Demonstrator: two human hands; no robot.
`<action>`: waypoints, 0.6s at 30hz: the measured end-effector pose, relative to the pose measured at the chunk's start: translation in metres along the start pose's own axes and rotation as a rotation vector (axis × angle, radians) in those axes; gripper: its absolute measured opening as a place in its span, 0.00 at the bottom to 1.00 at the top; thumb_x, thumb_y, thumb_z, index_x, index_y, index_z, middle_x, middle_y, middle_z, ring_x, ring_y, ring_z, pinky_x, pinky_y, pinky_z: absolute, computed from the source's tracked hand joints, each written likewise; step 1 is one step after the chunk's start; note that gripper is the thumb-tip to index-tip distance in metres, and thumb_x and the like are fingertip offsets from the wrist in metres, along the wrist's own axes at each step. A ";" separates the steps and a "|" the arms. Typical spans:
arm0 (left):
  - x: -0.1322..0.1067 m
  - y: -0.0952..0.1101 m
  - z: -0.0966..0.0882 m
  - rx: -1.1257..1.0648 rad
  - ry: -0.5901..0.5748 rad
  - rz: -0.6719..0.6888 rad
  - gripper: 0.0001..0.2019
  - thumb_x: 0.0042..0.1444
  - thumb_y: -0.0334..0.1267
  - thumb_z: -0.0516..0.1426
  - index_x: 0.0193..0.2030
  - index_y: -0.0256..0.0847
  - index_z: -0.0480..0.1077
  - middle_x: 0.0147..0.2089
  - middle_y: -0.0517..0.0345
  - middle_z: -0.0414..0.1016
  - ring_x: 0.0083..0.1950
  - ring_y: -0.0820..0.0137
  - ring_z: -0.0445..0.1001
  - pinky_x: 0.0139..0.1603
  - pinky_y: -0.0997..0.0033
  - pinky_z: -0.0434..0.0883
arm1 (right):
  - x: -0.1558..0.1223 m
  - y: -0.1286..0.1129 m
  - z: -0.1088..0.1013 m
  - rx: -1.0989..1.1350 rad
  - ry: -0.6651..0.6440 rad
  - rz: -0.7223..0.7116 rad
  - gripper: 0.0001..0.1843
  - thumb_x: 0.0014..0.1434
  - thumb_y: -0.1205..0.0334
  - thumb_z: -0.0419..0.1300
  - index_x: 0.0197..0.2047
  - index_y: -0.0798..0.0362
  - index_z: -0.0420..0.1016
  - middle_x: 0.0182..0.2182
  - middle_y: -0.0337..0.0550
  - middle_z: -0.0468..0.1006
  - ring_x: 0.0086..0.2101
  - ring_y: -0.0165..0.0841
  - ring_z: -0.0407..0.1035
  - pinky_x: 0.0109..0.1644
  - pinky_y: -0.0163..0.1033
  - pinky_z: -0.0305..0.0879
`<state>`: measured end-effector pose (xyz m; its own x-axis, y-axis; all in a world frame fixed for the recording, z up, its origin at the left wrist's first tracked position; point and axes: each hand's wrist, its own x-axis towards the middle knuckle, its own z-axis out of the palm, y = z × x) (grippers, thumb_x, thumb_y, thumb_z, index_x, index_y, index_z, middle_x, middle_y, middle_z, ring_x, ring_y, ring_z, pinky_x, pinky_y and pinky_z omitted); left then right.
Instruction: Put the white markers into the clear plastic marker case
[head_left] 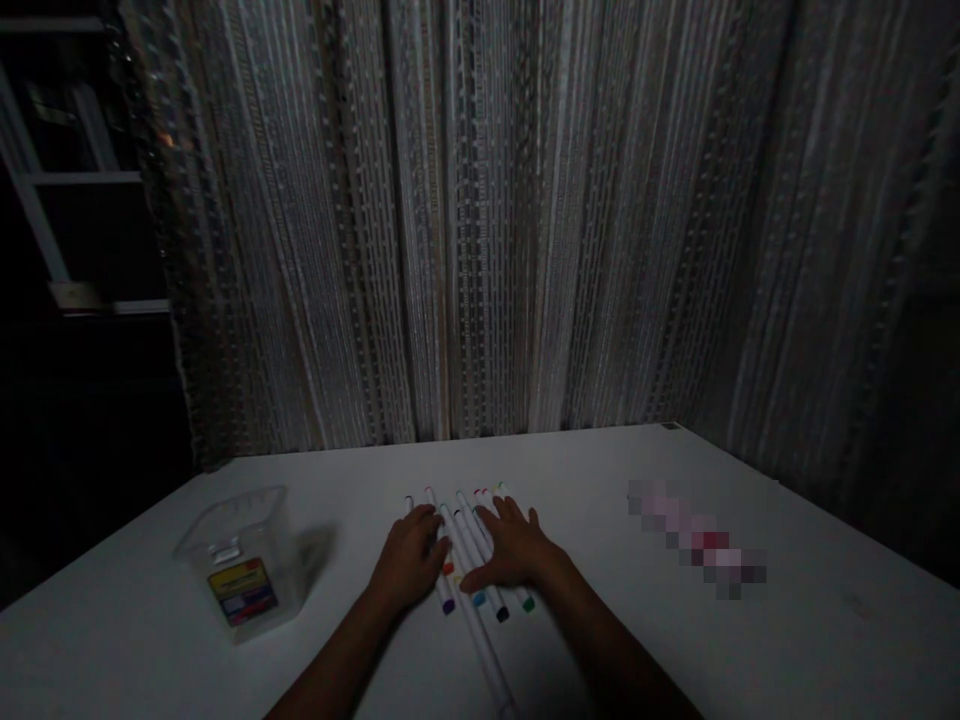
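Several white markers [469, 545] with coloured ends lie side by side on the white table, pointing away from me. My right hand [517, 545] rests over their right side, fingers spread and thumb stretched across the barrels. At the left side of the bunch, my left hand [411, 560] touches the markers with its fingers slightly bent and its thumb apart. Purple, blue, black and green ends show between and below the hands. One marker [484, 650] sticks out nearer to me than the others. Parts of the barrels are hidden under both hands.
On the left stands a clear plastic container [289, 570] with a colourful label. A blurred-out pinkish item [694, 535] lies at the right. Behind the table [585, 460] hangs a patterned curtain [480, 220]. The room is dim.
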<state>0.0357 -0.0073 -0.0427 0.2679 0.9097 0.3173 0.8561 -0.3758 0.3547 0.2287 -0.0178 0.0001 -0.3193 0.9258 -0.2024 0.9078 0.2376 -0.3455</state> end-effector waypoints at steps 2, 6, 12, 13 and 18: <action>0.001 0.000 -0.003 -0.032 0.030 0.042 0.15 0.55 0.38 0.50 0.45 0.36 0.71 0.54 0.45 0.69 0.57 0.62 0.66 0.58 0.61 0.62 | 0.003 -0.004 0.005 -0.010 0.086 0.032 0.56 0.43 0.34 0.57 0.67 0.54 0.41 0.66 0.56 0.36 0.64 0.49 0.27 0.61 0.61 0.25; 0.001 -0.003 -0.002 -0.088 0.083 0.058 0.13 0.55 0.37 0.49 0.41 0.37 0.72 0.49 0.47 0.71 0.52 0.63 0.70 0.55 0.62 0.66 | 0.001 -0.007 0.006 0.002 0.121 0.020 0.54 0.46 0.36 0.56 0.67 0.55 0.40 0.66 0.57 0.37 0.64 0.48 0.26 0.62 0.60 0.25; -0.001 -0.012 0.009 -0.074 0.112 0.009 0.19 0.54 0.38 0.52 0.52 0.36 0.68 0.62 0.45 0.62 0.64 0.60 0.58 0.64 0.58 0.57 | 0.000 -0.008 0.010 -0.022 0.018 -0.064 0.64 0.38 0.34 0.61 0.68 0.52 0.34 0.67 0.55 0.32 0.64 0.48 0.23 0.62 0.61 0.23; -0.001 -0.012 0.009 -0.077 0.092 0.009 0.19 0.54 0.39 0.52 0.52 0.37 0.68 0.62 0.46 0.62 0.64 0.61 0.58 0.64 0.58 0.57 | 0.002 -0.009 0.013 -0.033 0.051 -0.055 0.62 0.39 0.34 0.60 0.68 0.53 0.35 0.67 0.56 0.33 0.64 0.48 0.24 0.62 0.61 0.23; -0.001 -0.008 0.002 -0.063 0.026 -0.032 0.18 0.55 0.38 0.49 0.50 0.37 0.70 0.61 0.46 0.63 0.62 0.63 0.62 0.63 0.62 0.58 | 0.011 -0.014 0.021 -0.049 0.191 0.002 0.56 0.45 0.34 0.56 0.67 0.58 0.41 0.66 0.59 0.37 0.64 0.49 0.27 0.62 0.60 0.24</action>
<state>0.0294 -0.0048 -0.0478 0.2283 0.9168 0.3276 0.8342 -0.3577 0.4197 0.2070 -0.0174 -0.0165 -0.2642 0.9642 -0.0240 0.9222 0.2452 -0.2991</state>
